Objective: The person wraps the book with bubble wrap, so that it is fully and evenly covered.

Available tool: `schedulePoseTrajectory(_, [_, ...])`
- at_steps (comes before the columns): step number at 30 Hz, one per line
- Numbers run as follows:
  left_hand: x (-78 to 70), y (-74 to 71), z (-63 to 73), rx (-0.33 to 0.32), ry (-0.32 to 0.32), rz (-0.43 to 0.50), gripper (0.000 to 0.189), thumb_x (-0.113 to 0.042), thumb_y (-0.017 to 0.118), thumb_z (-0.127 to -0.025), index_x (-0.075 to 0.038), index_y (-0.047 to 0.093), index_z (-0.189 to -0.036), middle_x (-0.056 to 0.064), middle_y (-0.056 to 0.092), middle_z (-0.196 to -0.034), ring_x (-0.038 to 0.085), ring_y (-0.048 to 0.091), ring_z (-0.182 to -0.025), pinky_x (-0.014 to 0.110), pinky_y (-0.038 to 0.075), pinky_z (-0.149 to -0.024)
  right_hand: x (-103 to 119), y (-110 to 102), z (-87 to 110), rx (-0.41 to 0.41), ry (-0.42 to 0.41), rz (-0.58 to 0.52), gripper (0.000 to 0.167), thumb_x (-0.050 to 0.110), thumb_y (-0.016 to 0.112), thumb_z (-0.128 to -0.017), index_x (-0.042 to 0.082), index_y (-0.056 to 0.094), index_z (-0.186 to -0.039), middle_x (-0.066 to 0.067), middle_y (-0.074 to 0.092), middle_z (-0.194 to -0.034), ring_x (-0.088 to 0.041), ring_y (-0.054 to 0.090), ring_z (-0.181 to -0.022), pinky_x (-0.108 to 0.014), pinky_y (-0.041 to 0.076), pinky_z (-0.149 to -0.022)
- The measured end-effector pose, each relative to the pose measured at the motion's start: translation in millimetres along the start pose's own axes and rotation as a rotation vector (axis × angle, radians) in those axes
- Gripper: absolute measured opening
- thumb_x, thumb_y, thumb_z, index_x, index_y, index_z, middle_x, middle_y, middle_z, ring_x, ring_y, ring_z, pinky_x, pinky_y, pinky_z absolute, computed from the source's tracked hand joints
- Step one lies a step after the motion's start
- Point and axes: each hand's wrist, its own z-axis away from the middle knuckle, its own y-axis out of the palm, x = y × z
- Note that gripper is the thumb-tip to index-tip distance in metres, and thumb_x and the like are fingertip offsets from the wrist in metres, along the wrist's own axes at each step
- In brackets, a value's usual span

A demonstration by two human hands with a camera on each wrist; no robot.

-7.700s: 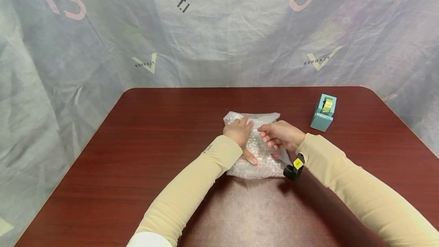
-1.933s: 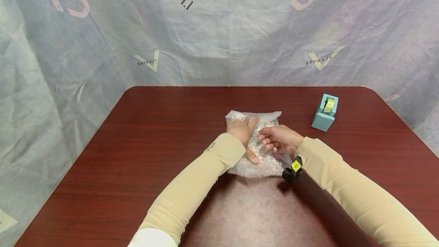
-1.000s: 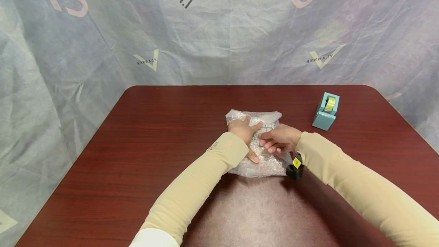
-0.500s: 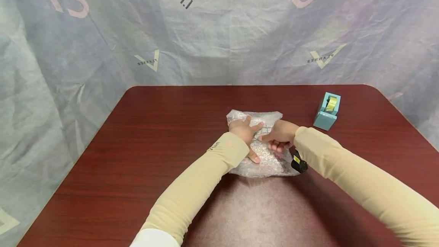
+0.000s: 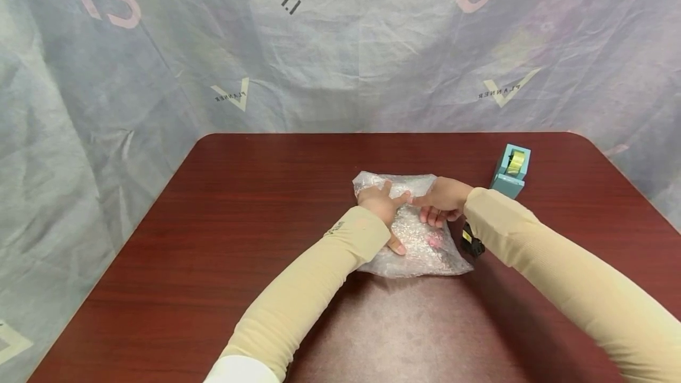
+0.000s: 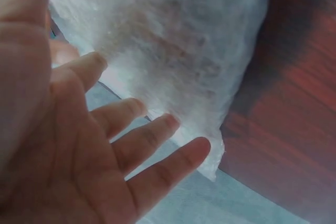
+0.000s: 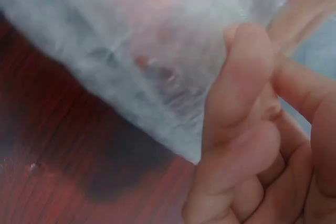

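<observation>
A flat bubble-wrap bundle, clear and shiny, lies near the table's middle with pinkish and dark shapes showing through. My left hand rests on its left part, fingers and thumb spread. The left wrist view has the straight fingers of that hand over the wrap. My right hand is over its upper right part, a straight digit touching the wrap beside the left index fingertip. Curled fingers of the right hand show close up in the right wrist view, with nothing visible in them.
A teal tape dispenser with a yellowish roll stands at the table's right rear, beyond the right wrist. The dark red wooden table meets a grey printed sheet at the back. A black wrist camera hangs under the right sleeve.
My right hand has slid up and right along the wrap, and its curled fingers have turned downward. More of the wrap's lower right corner shows. The left hand stays in place, fingers spread wider.
</observation>
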Motion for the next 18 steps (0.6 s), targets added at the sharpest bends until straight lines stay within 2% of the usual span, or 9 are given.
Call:
schedulePoseTrajectory(5, [0.8,-0.3,1.4,-0.005,0.001,0.021,0.122,-0.077,0.072,-0.071,-0.035,0.005,-0.165,0.011,0.010,-0.170,0.031,0.032,-0.148,0.037,0.040,-0.110,2.9,3.4,-4.7,-0.074,-0.020,0.133,0.050,0.037,0.061,-0.103,0.009,0.069,-0.063,0.001,0.062,-0.055,-0.007,0.056,-0.048,-0.021,0.039,-0.046])
schedulePoseTrajectory(9, [4.5,-0.3,4.7,-0.025,0.006,0.041,0.122,-0.076,0.074,-0.071,-0.034,0.007,-0.165,0.012,0.011,-0.170,0.032,0.033,-0.147,0.037,0.040,-0.111,6.3,3.8,-5.0,-0.095,-0.052,0.205,0.048,0.035,0.063,-0.102,0.009,0.070,-0.063,0.000,0.063,-0.056,-0.007,0.058,-0.048,-0.022,0.040,-0.046])
schedulePoseTrajectory(15, [7.4,2.9,9.3,-0.099,0.028,0.120,0.121,-0.072,0.080,-0.067,-0.032,0.018,-0.163,0.012,0.019,-0.168,0.033,0.040,-0.143,0.037,0.041,-0.110,5.4,0.3,-4.1,-0.023,-0.052,0.201,0.046,0.037,0.062,-0.103,0.011,0.069,-0.065,0.002,0.064,-0.058,-0.005,0.058,-0.050,-0.021,0.036,-0.047])
schedulePoseTrajectory(18, [7.3,3.6,9.6,-0.116,0.047,0.148,0.114,-0.070,0.082,-0.067,-0.031,0.026,-0.159,0.013,0.022,-0.167,0.034,0.040,-0.143,0.039,0.041,-0.111,4.1,-2.6,-4.7,0.040,-0.038,0.156,0.047,0.035,0.053,-0.107,0.010,0.069,-0.069,0.003,0.064,-0.059,-0.006,0.059,-0.052,-0.021,0.036,-0.049])
